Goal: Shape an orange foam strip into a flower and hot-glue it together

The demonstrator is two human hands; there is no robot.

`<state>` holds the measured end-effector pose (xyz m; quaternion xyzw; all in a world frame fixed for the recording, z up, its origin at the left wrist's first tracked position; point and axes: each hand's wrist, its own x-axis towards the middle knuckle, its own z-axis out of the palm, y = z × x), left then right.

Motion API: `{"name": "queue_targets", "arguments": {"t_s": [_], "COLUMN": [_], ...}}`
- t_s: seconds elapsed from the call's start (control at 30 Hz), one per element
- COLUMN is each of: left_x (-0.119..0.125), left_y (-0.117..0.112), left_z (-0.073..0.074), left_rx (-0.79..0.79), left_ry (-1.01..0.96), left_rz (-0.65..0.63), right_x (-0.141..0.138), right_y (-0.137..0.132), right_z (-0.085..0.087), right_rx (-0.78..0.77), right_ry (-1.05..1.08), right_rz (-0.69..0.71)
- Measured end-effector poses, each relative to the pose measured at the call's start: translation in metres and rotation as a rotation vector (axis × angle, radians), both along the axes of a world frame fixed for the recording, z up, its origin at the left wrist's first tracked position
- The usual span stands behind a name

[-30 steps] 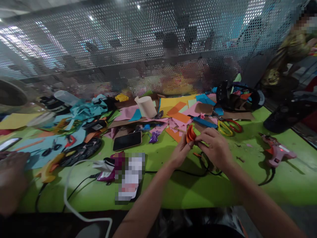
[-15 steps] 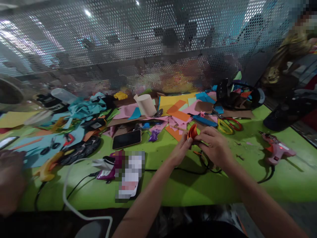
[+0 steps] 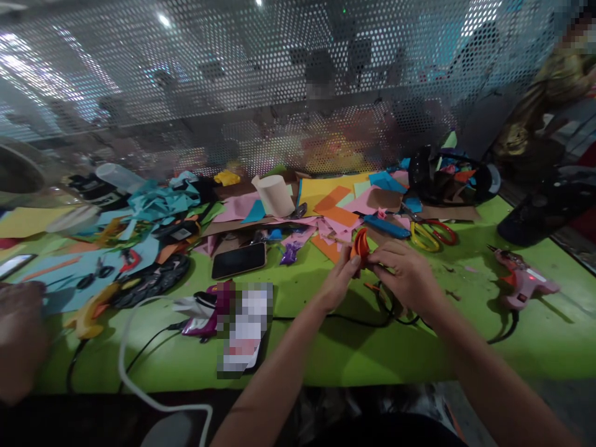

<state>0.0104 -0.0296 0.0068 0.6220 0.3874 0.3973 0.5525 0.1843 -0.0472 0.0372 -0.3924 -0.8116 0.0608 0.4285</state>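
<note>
A small curled piece of orange paper (image 3: 360,243) stands upright between my hands, over the green table (image 3: 326,357). My left hand (image 3: 343,276) is closed on its lower left side, thumb toward me. From the right, my right hand (image 3: 404,268) pinches at the paper's right edge; some of its fingertips are hidden. Below the hands lies a coil of black cable (image 3: 384,303). Just beyond them are orange and pink paper scraps and a blue-handled cutter (image 3: 386,226).
Scissors with yellow and red handles (image 3: 426,236) lie to the right, and a pink glue gun (image 3: 524,279) farther right. Phones, a yellow glue gun (image 3: 90,313) and a white cable (image 3: 121,347) are on the left. Another person's hand (image 3: 21,335) rests at the far left.
The orange paper has turned slightly and its curled layers show more. My right fingers have shifted a little along its edge. The other things stay in place.
</note>
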Motion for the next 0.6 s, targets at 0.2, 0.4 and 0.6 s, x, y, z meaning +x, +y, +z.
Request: {"name": "queue_targets", "arguments": {"t_s": [0.2,0.4,0.6], "left_x": [-0.0002,-0.0005,-0.0010], "left_y": [0.0008,0.0028,0.0042], "left_z": [-0.0036,-0.0067,-0.0075], "left_rx": [-0.004,-0.039,-0.054], "left_ry": [-0.004,-0.008,-0.036], "left_rz": [-0.037,-0.026,0.005], "right_x": [0.0004,0.0007,0.0013], "right_y": [0.0001,-0.0001,0.0007], "right_z": [0.0016,0.0007,0.0009], "right_rx": [-0.008,-0.033,-0.059], "right_ry": [-0.018,0.028,-0.009], "right_rz": [-0.027,-0.024,-0.005]}}
